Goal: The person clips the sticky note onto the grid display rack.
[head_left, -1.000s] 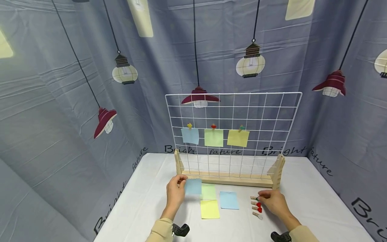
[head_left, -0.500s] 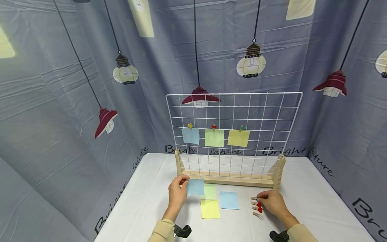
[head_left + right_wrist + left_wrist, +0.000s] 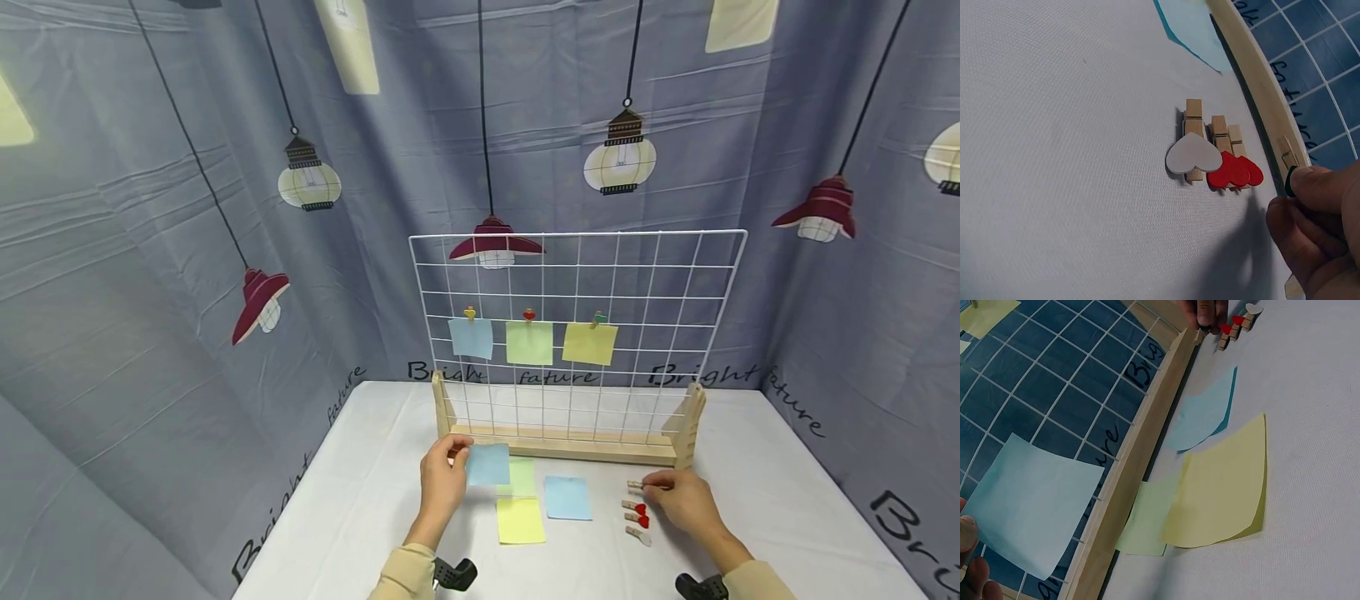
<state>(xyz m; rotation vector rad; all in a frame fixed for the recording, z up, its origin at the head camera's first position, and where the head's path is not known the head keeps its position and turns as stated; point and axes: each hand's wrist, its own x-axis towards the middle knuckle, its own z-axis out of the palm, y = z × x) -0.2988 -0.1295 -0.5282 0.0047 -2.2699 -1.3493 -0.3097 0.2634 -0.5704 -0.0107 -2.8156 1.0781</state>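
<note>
My left hand (image 3: 441,485) pinches a blue sticky note (image 3: 489,465) by its left edge, above the table and in front of the wire grid. In the left wrist view the same note hangs flat, with fingertips at its side. My right hand (image 3: 684,502) pinches a small wooden clothespin (image 3: 1289,152) by its dark green end, which thumb and finger mostly cover. Beside that hand lie a clothespin with a white heart (image 3: 1194,154) and two with red hearts (image 3: 1229,170), in a row on the white cloth.
A white wire grid (image 3: 645,292) stands in a wooden base (image 3: 570,446), with blue (image 3: 471,338), green (image 3: 529,343) and yellow notes (image 3: 589,343) clipped on it. On the table lie a green note (image 3: 521,477), a yellow note (image 3: 521,522) and another blue note (image 3: 567,498).
My left hand has moved slightly right with the blue note, over part of the green one. The green-ended clothespin has shifted away from the row in my right hand's fingers.
</note>
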